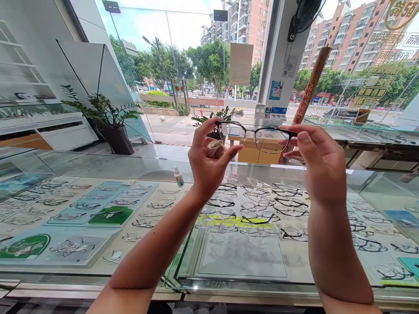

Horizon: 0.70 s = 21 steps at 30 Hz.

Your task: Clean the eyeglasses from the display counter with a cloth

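Note:
A pair of eyeglasses (250,130) with dark upper rims is held up at eye height above the glass counter, its lenses side by side against the bright window. My left hand (209,157) pinches the frame's left end with a fingertip, and a crumpled beige cloth (216,149) is tucked in its palm. The thumb of that hand points toward the bridge, apart from the lens. My right hand (322,159) grips the right end of the glasses between thumb and fingers. Some fingers of the right hand show behind the right lens.
Beneath my arms stretches a glass display counter (242,279) with many rows of spectacles inside. A small white spray bottle (178,177) stands on its top, left of centre. Beyond are a potted plant (116,137), a yellow-fronted cabinet (250,153) and large windows.

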Available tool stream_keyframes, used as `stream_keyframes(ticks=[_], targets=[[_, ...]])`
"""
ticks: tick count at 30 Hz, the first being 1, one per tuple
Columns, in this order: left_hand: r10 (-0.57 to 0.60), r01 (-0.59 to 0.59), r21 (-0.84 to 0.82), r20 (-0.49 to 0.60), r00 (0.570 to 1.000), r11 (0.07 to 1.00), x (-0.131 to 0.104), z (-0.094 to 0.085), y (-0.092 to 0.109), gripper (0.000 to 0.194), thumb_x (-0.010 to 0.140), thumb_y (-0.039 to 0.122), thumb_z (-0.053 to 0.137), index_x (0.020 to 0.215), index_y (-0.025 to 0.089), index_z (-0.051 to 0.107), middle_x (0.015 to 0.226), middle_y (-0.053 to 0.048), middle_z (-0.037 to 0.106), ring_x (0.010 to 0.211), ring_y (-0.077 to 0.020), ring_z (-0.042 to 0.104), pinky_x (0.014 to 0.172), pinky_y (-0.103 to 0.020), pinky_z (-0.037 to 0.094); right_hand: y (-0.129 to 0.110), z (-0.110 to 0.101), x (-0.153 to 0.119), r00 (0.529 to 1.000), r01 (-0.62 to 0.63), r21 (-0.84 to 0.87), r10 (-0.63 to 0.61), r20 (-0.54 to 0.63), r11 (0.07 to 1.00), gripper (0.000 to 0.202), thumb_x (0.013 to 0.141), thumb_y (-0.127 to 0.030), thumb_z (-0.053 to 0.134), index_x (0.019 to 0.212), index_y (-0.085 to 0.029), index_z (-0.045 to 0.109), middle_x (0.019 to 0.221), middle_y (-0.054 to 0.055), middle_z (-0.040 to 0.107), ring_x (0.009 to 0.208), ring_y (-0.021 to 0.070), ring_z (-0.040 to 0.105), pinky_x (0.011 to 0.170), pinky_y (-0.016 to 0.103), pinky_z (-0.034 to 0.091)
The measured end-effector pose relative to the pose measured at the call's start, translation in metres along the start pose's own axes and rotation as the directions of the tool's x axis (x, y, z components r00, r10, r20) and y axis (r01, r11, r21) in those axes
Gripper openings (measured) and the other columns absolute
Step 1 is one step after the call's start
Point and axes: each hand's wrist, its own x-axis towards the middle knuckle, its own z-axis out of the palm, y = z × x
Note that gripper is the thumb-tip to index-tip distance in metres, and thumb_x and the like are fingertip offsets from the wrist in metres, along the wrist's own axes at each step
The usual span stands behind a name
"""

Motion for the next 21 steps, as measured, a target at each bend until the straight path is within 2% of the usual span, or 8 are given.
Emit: stream_keyframes(ticks=[3,7,11,15,21], targets=[[0.039,-0.038,0.040,-0.017,0.999,0.998,0.0008,-0.0014,-0.0007,0.075,0.084,0.060,0.093,0.148,0.037,0.062,0.131,-0.008,0.073,0.069,-0.0123,0.063,0.056,-0.030,0.046,-0.0011,0.0001,-0.0004,0.999,0.001,0.001,-0.001,0.052,1.000,0.034,0.107,-0.053,0.063,0.123,-0.026,0.076,0.133,0.010,0.081,0.102,0.0244,0.082,0.072,0.036,0.068],[0.049,-0.048,0.059,-0.019,0.999,0.997,0.0012,-0.0018,-0.0003,0.076,0.084,0.063,0.092,0.149,0.038,0.061,0.118,-0.006,0.070,0.068,-0.0126,0.062,0.057,-0.030,0.047,0.0008,0.0012,-0.0007,0.999,0.009,0.027,-0.011,0.049,1.000,0.036,0.107,-0.056,0.064,0.126,-0.028,0.076,0.136,0.010,0.081,0.102,0.0248,0.083,0.074,0.038,0.069],[0.067,-0.066,0.085,-0.011,0.998,0.994,0.0017,-0.0012,0.0027,0.072,0.088,0.067,0.087,0.147,0.037,0.060,0.125,-0.007,0.071,0.067,-0.0115,0.061,0.053,-0.028,0.044,0.0043,0.0019,-0.0007,0.995,0.034,0.037,-0.038,0.097,0.999,0.037,0.111,-0.057,0.057,0.132,-0.031,0.072,0.140,0.010,0.079,0.103,0.0254,0.084,0.076,0.040,0.069],[0.072,-0.070,0.089,-0.016,0.997,0.994,0.0025,-0.0015,0.0025,0.074,0.085,0.065,0.090,0.147,0.036,0.062,0.129,-0.008,0.072,0.067,-0.0112,0.060,0.054,-0.029,0.047,0.0046,0.0026,-0.0012,0.993,0.039,0.051,-0.044,0.106,0.998,0.038,0.112,-0.055,0.054,0.136,-0.031,0.070,0.139,0.011,0.080,0.102,0.0266,0.084,0.079,0.043,0.069],[0.030,-0.035,0.064,0.075,0.997,0.997,0.0007,-0.0024,-0.0031,0.079,0.090,0.066,0.085,0.157,0.039,0.053,0.143,-0.011,0.073,0.075,-0.0140,0.070,0.055,-0.026,0.050,0.0045,0.0056,-0.0021,0.990,0.052,0.024,-0.055,0.127,0.998,0.041,0.113,-0.057,0.047,0.141,-0.033,0.066,0.133,0.009,0.080,0.107,0.0272,0.084,0.088,0.046,0.070]])
